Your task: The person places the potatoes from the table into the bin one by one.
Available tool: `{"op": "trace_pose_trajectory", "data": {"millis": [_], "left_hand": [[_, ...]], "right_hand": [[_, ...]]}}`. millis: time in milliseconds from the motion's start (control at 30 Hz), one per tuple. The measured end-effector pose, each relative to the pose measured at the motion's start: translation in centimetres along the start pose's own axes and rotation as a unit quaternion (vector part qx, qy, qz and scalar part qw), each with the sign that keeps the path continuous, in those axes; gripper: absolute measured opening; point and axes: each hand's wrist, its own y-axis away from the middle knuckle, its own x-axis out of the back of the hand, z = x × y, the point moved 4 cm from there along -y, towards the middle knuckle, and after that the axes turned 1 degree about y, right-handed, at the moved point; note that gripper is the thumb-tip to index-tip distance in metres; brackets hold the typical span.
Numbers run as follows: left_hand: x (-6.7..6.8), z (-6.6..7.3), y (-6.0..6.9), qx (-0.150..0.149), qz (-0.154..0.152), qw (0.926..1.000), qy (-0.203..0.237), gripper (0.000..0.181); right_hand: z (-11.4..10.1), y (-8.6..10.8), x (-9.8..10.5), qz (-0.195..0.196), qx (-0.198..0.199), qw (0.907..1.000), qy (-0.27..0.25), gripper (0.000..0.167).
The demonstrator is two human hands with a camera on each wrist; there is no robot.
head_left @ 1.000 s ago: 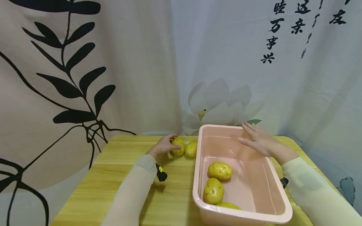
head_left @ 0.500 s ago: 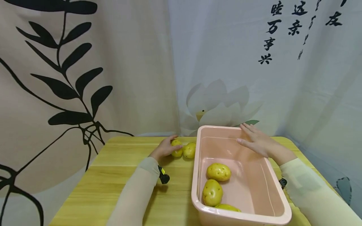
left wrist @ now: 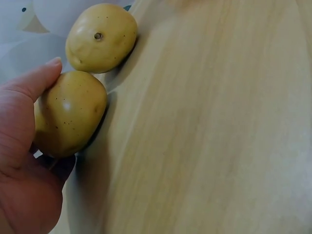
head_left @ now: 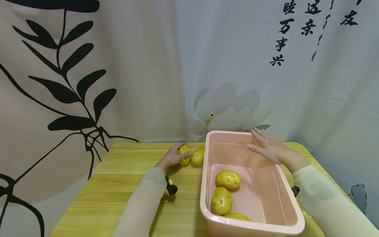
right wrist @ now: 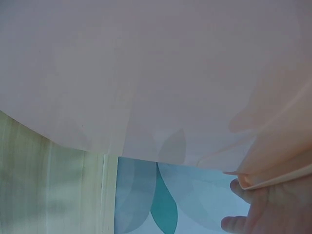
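Observation:
A yellow potato sits near the table's far edge, and my left hand grips it between thumb and fingers. In the left wrist view that potato rests on the wood beside a second potato, also seen as the potato by the basin in the head view. My right hand holds the far right corner of the pink plastic basin, thumb over the inside and fingers over the rim. Inside the basin lie an upper potato, a middle potato and a partly hidden potato.
The wooden table extends left of the basin. Behind it hangs a printed curtain with dark leaves and black characters. A black wrist device is on the left wrist.
The view has shifted slightly. My left hand stays around the same potato, which has hardly moved. The right hand keeps its place on the basin's corner.

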Motion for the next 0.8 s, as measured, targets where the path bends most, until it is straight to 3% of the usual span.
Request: {"op": "trace_pose_trajectory", "data": {"millis": [267, 800], "left_hand": [[0.1, -0.2, 0.9, 0.002, 0.004, 0.9997, -0.023, 0.076], [0.1, -0.6, 2.6, 0.000, 0.010, 0.9999, 0.002, 0.075]], "right_hand": [[-0.2, -0.2, 0.0, -0.003, -0.001, 1.0000, 0.001, 0.085], [-0.3, 0.1, 0.2, -0.015, -0.001, 0.9999, -0.008, 0.085]]}}
